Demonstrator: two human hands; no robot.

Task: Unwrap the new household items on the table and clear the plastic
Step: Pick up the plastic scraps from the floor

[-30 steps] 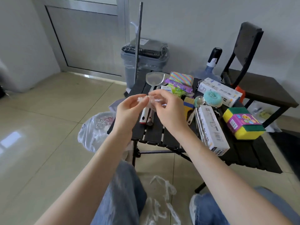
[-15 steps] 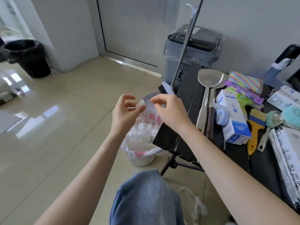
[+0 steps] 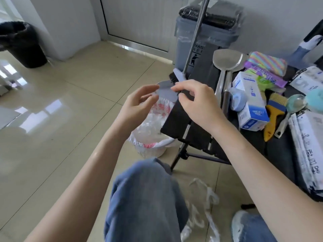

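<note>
My left hand [image 3: 138, 103] and my right hand [image 3: 195, 102] hover close together above a small white basket [image 3: 150, 150] lined with a clear bag printed in red, which stands on the floor at the table's left corner. My left hand's thumb and fingers are spread apart; a faint, blurred scrap of clear plastic [image 3: 150, 100] shows just under them. My right hand's fingers are loosely curled with nothing visible between them. On the black slatted table [image 3: 201, 131] lie metal spatulas [image 3: 227, 58], a white-and-blue box [image 3: 251, 105], a yellow brush [image 3: 274, 112] and a rainbow sponge [image 3: 267, 62].
A grey lidded bin [image 3: 206, 35] with a metal pole [image 3: 195, 35] leaning before it stands behind the table. A black bin [image 3: 22, 44] is at far left. Loose clear plastic [image 3: 206, 206] lies on the floor between my knees. A long white package [image 3: 307, 151] lies along the table's right.
My view swung left and down, from the table to the basket. Both hands pinched a clear plastic scrap before; now the fingers have come apart over the basket.
</note>
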